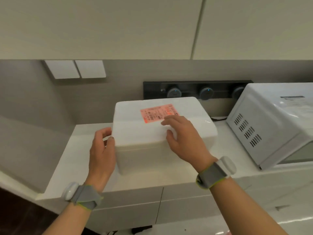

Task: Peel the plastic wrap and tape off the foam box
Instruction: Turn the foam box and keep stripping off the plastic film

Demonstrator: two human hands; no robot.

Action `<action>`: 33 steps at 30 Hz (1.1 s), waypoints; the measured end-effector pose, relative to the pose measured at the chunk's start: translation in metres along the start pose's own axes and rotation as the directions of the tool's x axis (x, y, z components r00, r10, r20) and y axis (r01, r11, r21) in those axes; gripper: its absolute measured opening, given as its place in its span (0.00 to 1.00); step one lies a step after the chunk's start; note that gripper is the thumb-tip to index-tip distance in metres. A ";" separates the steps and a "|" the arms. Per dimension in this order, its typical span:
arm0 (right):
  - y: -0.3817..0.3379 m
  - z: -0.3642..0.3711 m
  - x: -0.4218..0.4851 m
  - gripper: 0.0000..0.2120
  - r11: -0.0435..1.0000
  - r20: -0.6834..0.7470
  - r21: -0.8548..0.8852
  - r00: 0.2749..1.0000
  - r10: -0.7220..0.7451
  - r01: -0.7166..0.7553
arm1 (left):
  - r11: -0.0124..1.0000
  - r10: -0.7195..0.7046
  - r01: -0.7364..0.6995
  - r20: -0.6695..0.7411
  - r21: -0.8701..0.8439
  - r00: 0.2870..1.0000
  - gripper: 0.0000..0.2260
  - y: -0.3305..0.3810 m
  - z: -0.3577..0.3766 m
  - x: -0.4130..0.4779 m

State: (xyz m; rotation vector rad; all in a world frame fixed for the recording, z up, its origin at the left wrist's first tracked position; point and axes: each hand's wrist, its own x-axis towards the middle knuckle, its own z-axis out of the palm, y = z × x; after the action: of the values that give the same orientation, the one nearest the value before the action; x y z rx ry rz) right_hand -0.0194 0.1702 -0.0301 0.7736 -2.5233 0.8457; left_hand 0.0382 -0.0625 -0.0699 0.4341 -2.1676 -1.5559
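A white foam box (152, 133) stands on the white counter (71, 160), glossy with clear plastic wrap and carrying a red shipping label (155, 112) on its lid. My left hand (101, 150) is at the box's near left corner, with curled fingers and thumb pinching the plastic wrap there. My right hand (181, 138) rests flat on the lid just below the label, fingers straight and thumb spread. Tape is too faint to make out.
A white microwave (271, 126) stands close to the right of the box. Behind the box, a black socket rail with round plugs (203, 92) runs along the wall. Wall cabinets hang overhead. The counter's front edge is near my wrists.
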 end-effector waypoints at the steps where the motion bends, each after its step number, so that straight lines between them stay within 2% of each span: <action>1: 0.008 -0.009 -0.005 0.14 0.999 -0.047 0.022 0.998 0.031 -0.030 | 1.000 -0.008 0.009 -0.032 0.019 0.999 0.11 0.002 0.002 0.003; 3: 0.028 -0.028 -0.014 0.14 0.994 -0.161 0.069 0.982 0.098 -0.087 | 0.997 0.015 -0.008 -0.099 0.073 0.995 0.13 0.009 0.008 0.005; 6: 0.069 -0.055 -0.023 0.16 0.957 -0.288 0.147 0.915 0.282 -0.249 | 0.968 0.162 -0.127 -0.156 0.217 0.974 0.16 0.031 0.025 0.001; 8: 0.097 -0.068 -0.022 0.16 0.885 -0.249 0.247 0.857 0.452 -0.395 | 0.939 0.273 -0.236 -0.123 0.252 0.954 0.17 0.052 0.043 -0.004; 11: 0.133 -0.077 -0.017 0.18 0.709 -0.011 0.472 0.800 0.600 -0.525 | 0.896 0.352 -0.332 -0.018 0.295 0.936 0.18 0.080 0.084 -0.007; 12: 0.141 -0.078 -0.017 0.19 0.657 0.058 0.537 0.800 0.597 -0.529 | 0.884 0.372 -0.363 0.026 0.296 0.928 0.18 0.089 0.100 -0.006; 14: 0.151 -0.076 -0.019 0.22 0.616 0.145 0.598 0.826 0.545 -0.512 | 0.862 0.393 -0.414 0.131 0.294 0.910 0.19 0.103 0.133 -0.002; 17: 0.158 -0.075 -0.019 0.23 0.626 0.170 0.641 0.878 0.448 -0.444 | 0.863 0.329 -0.410 0.286 0.295 0.900 0.19 0.113 0.175 0.005; 19: 0.166 -0.076 -0.016 0.21 0.651 0.178 0.640 0.903 0.392 -0.409 | 0.867 0.257 -0.369 0.332 0.336 0.907 0.18 0.112 0.197 0.009; 22: 0.178 -0.077 -0.009 0.19 0.743 0.222 0.555 0.928 0.300 -0.373 | 0.868 0.188 -0.309 0.319 0.390 0.929 0.18 0.106 0.215 0.012; 26: 0.183 -0.075 0.002 0.16 0.904 0.240 0.361 0.959 0.148 -0.229 | 0.862 0.212 -0.305 0.258 0.405 0.942 0.17 0.101 0.217 0.010; 29: 0.184 -0.075 0.005 0.14 0.949 0.263 0.279 0.962 0.075 -0.150 | 0.846 0.241 -0.324 0.239 0.423 0.941 0.16 0.098 0.218 0.006; 33: 0.187 -0.076 -0.002 0.12 0.957 0.211 0.284 0.977 -0.001 -0.061 | 0.823 0.273 -0.347 0.223 0.450 0.936 0.16 0.095 0.219 0.001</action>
State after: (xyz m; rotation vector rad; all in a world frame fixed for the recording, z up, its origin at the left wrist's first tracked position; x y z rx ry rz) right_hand -0.1178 0.3444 -0.0553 0.9627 -2.6311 1.2225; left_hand -0.0765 0.1451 -0.0398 0.0953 -2.5884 -0.8835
